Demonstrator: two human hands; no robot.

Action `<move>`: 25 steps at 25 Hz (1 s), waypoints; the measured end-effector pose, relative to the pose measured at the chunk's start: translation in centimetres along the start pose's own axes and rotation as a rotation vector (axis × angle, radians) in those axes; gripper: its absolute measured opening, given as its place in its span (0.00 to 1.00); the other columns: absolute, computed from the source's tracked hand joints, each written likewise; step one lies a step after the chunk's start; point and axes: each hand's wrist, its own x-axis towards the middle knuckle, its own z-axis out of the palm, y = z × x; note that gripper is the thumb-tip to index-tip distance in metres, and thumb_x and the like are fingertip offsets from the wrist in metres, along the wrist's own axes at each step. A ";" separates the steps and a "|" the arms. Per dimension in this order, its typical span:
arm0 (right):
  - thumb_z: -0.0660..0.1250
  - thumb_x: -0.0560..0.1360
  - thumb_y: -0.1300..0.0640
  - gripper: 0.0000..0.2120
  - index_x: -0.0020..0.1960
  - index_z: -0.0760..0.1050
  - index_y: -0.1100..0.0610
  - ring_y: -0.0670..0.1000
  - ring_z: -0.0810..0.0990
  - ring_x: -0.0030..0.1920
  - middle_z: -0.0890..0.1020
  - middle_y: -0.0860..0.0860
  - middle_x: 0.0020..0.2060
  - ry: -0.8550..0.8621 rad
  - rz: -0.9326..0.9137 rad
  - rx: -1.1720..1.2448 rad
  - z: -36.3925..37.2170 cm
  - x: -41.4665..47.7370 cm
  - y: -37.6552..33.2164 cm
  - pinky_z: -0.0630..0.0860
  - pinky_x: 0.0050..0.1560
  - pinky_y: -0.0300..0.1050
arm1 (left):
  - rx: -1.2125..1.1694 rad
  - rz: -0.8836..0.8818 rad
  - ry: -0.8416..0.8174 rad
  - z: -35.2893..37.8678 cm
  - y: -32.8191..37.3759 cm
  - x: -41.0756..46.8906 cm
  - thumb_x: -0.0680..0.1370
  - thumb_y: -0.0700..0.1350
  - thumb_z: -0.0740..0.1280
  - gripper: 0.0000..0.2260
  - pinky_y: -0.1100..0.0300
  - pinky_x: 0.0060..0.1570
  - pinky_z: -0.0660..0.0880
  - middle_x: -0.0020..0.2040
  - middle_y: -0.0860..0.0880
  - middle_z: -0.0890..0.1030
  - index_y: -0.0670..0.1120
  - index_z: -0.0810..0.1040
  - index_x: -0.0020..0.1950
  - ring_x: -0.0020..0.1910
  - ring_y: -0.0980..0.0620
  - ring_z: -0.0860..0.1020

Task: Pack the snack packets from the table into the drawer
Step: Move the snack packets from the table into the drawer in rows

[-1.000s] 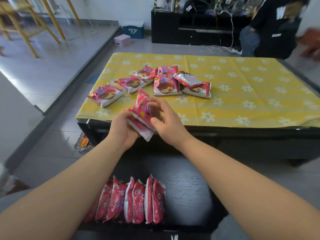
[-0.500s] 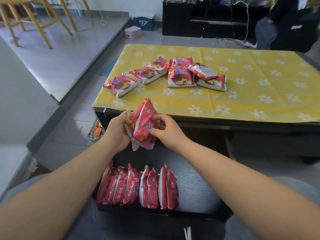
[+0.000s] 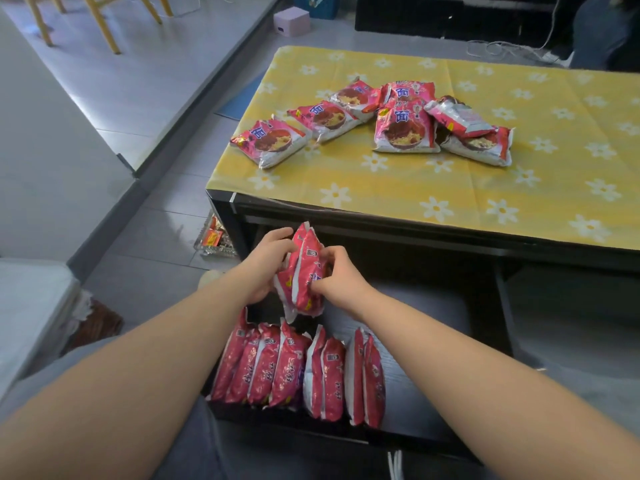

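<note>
Across the view from twelve to three o'clock spreads the surface (image 3: 450, 188), under a yellow flowered cloth (image 3: 540, 109). At six o'clock, below its near edge, the drawer (image 3: 419, 372) stands pulled out. A row of packets (image 3: 294, 368) stands on edge along the drawer's seven-o'clock side, with bare dark floor toward five o'clock. Several loose packets (image 3: 398, 126) lie in an arc on the cloth at twelve o'clock. Near the centre, over the drawer's far end, two held packets (image 3: 306, 271) are pressed upright between the left hand (image 3: 265, 268) and the right hand (image 3: 341, 277). The fingers (image 3: 280, 235) of both hands curl round the pair's edges. The step in hand appears to be bringing this pair to the row. The next move likely calls for lowering the pair on edge at the three-o'clock end of the row, squeezed flat so nothing topples.
</note>
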 end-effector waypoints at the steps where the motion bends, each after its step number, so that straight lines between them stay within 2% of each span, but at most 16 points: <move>1: 0.74 0.74 0.61 0.31 0.70 0.61 0.52 0.43 0.76 0.48 0.74 0.46 0.55 -0.001 0.010 -0.001 0.3 0.6 0.2 0.75 0.43 0.37 | 0.078 -0.014 -0.006 -0.2 -0.4 0.9 0.80 0.43 0.65 0.18 0.49 0.44 0.84 0.60 0.42 0.81 0.50 0.72 0.70 0.53 0.43 0.84; 3: 0.74 0.74 0.59 0.33 0.72 0.60 0.52 0.43 0.76 0.49 0.74 0.44 0.53 -0.003 0.022 -0.003 1.0 1.5 0.6 0.76 0.43 0.37 | 0.199 -0.055 -0.023 -0.5 -1.4 1.9 0.79 0.43 0.67 0.22 0.41 0.58 0.82 0.61 0.40 0.83 0.45 0.73 0.74 0.57 0.41 0.84; 4: 0.74 0.74 0.58 0.35 0.74 0.59 0.53 0.44 0.77 0.51 0.75 0.45 0.55 -0.011 0.027 -0.009 1.4 1.9 0.9 0.77 0.48 0.38 | 0.215 -0.081 -0.023 -0.5 -1.8 2.1 0.77 0.43 0.68 0.24 0.39 0.61 0.81 0.61 0.39 0.83 0.44 0.73 0.74 0.58 0.40 0.84; 7: 0.74 0.74 0.57 0.40 0.78 0.56 0.54 0.49 0.77 0.58 0.75 0.51 0.64 -0.062 0.053 -0.059 2.4 3.0 1.8 0.78 0.62 0.49 | 0.289 -0.132 0.007 -0.8 -2.8 2.9 0.76 0.43 0.68 0.24 0.40 0.59 0.82 0.56 0.40 0.85 0.43 0.75 0.72 0.54 0.41 0.85; 8: 0.74 0.74 0.58 0.41 0.80 0.54 0.54 0.49 0.76 0.58 0.75 0.50 0.64 -0.093 0.060 -0.074 2.7 3.2 1.9 0.77 0.62 0.48 | 0.370 -0.128 0.020 -0.7 -3.1 3.1 0.76 0.45 0.68 0.20 0.44 0.55 0.83 0.53 0.42 0.85 0.43 0.76 0.68 0.51 0.44 0.85; 10: 0.74 0.75 0.58 0.43 0.81 0.53 0.54 0.49 0.76 0.59 0.76 0.51 0.62 -0.165 0.058 -0.107 3.5 3.7 1.8 0.75 0.60 0.46 | 0.682 -0.076 0.071 -0.5 -3.1 3.2 0.78 0.48 0.67 0.14 0.53 0.48 0.78 0.49 0.45 0.82 0.43 0.76 0.60 0.46 0.48 0.82; 11: 0.74 0.74 0.57 0.42 0.81 0.54 0.54 0.51 0.77 0.61 0.76 0.52 0.63 -0.183 0.048 -0.128 4.0 4.0 1.7 0.75 0.61 0.46 | 0.860 -0.034 0.114 -0.4 -3.1 3.2 0.79 0.50 0.65 0.14 0.53 0.50 0.76 0.52 0.44 0.81 0.43 0.75 0.60 0.48 0.47 0.80; 13: 0.74 0.74 0.58 0.42 0.81 0.56 0.53 0.55 0.77 0.65 0.77 0.54 0.66 -0.190 0.018 -0.165 5.1 4.5 1.3 0.76 0.64 0.51 | 1.087 0.055 0.243 -0.4 -3.2 3.1 0.80 0.52 0.63 0.18 0.49 0.60 0.72 0.61 0.39 0.75 0.41 0.74 0.64 0.59 0.39 0.75; 15: 0.74 0.74 0.60 0.46 0.83 0.51 0.54 0.56 0.75 0.69 0.75 0.54 0.70 -0.203 0.014 -0.192 6.2 5.0 0.8 0.74 0.68 0.52 | 1.141 0.095 0.337 -0.8 -3.1 2.8 0.80 0.53 0.63 0.21 0.47 0.64 0.69 0.64 0.38 0.71 0.41 0.72 0.68 0.63 0.36 0.72; 19: 0.74 0.76 0.57 0.49 0.84 0.44 0.52 0.54 0.71 0.71 0.68 0.55 0.76 -0.244 0.046 -0.084 8.2 5.8 0.3 0.73 0.71 0.54 | 1.160 0.078 0.328 -1.9 -2.7 2.6 0.82 0.55 0.62 0.24 0.47 0.65 0.70 0.65 0.38 0.71 0.41 0.68 0.72 0.64 0.36 0.73; 22: 0.76 0.74 0.54 0.48 0.83 0.49 0.48 0.58 0.69 0.75 0.67 0.54 0.76 -0.185 0.116 0.049 9.8 6.0 0.1 0.72 0.72 0.60 | 1.123 0.113 0.323 -2.3 -2.4 2.2 0.83 0.55 0.63 0.24 0.46 0.64 0.71 0.65 0.39 0.73 0.43 0.67 0.75 0.65 0.35 0.74; 25: 0.77 0.74 0.51 0.42 0.79 0.57 0.52 0.59 0.70 0.74 0.69 0.58 0.73 -0.139 0.093 -0.012 10.7 6.5 0.1 0.71 0.72 0.60 | 1.069 0.096 0.301 -2.4 -2.2 1.6 0.83 0.55 0.64 0.26 0.44 0.63 0.73 0.67 0.40 0.72 0.46 0.65 0.77 0.67 0.35 0.74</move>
